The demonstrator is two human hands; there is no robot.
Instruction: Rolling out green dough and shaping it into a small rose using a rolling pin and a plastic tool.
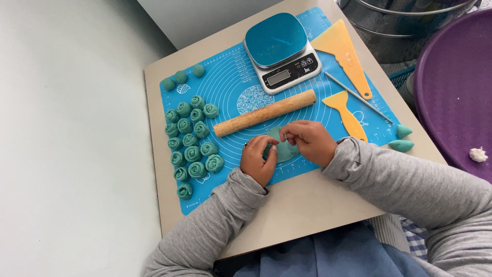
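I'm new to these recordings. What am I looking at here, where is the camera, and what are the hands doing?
There is no machine: one camera sits on a person's head and looks down at their own two bare hands. The left hand and right hand both pinch a piece of teal dough on a blue mat covering a small table. Left of the hands lie many finished dough roses and three plain balls. Behind the hands lie a wooden rolling pin, a scale, two yellow scrapers and a thin metal rod. A purple tray is at the right.
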